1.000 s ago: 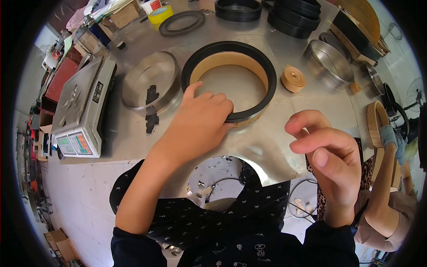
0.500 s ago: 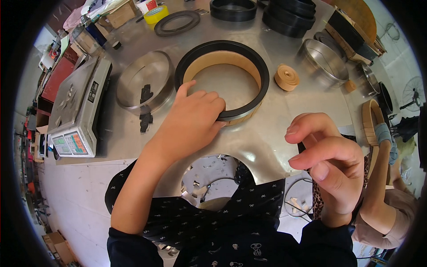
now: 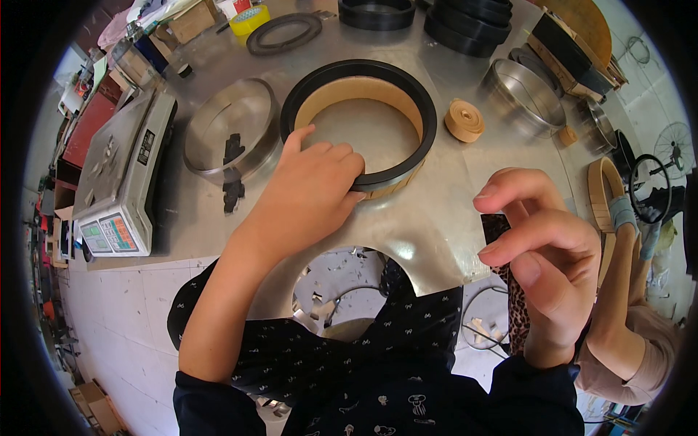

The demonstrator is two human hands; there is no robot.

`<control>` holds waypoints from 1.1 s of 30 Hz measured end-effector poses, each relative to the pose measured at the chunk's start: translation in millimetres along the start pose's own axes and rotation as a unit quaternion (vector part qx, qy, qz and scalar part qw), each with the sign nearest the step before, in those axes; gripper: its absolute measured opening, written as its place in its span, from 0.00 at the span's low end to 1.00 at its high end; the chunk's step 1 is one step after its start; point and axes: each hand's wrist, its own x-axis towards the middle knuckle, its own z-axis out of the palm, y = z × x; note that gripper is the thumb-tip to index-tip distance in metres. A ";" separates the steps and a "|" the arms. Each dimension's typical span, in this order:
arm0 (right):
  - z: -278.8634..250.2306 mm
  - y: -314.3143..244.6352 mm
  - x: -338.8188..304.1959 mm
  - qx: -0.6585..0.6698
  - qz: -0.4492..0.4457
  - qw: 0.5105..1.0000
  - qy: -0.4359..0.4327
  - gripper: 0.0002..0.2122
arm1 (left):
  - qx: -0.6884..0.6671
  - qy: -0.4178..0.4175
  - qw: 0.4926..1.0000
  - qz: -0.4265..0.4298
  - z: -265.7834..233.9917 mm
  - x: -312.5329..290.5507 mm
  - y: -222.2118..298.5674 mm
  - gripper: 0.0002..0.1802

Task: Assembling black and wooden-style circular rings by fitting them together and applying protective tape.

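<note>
One notched metal table [image 3: 396, 232], pale tiled floor [image 3: 120, 312]; left fingers [image 3: 352, 164] gripping black ring [image 3: 359, 68], right fingers [image 3: 547, 231] curled, parted.

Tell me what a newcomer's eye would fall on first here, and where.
Probably the large round black-and-tan ring, mid-picture on the grey metal table, gripped at its near edge by the left hand. Next, the bare right hand, at lower right with curled fingers. Then the boxy silver-topped scale, on the table at left.

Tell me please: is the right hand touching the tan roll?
Apart. The head view shows metal tabletop between the right hand and the tan roll.
</note>
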 end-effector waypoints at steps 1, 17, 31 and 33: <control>0.8 -0.2 0.1 0.002 0.004 1.000 0.004 0.09 | 0.000 0.003 1.000 0.002 0.5 0.0 -0.6 0.10; -34.8 100.6 101.8 -0.488 -0.292 0.785 -0.246 0.13 | -0.053 0.004 0.999 -0.013 0.2 -2.9 -2.4 0.11; -43.1 109.4 105.9 -0.389 -0.310 0.844 -0.198 0.11 | -0.010 0.005 0.999 0.031 0.8 -0.1 -3.3 0.12; -56.6 87.5 120.9 -0.393 -0.187 0.891 -0.128 0.11 | -0.010 -0.002 0.999 0.033 -4.0 0.8 -2.0 0.12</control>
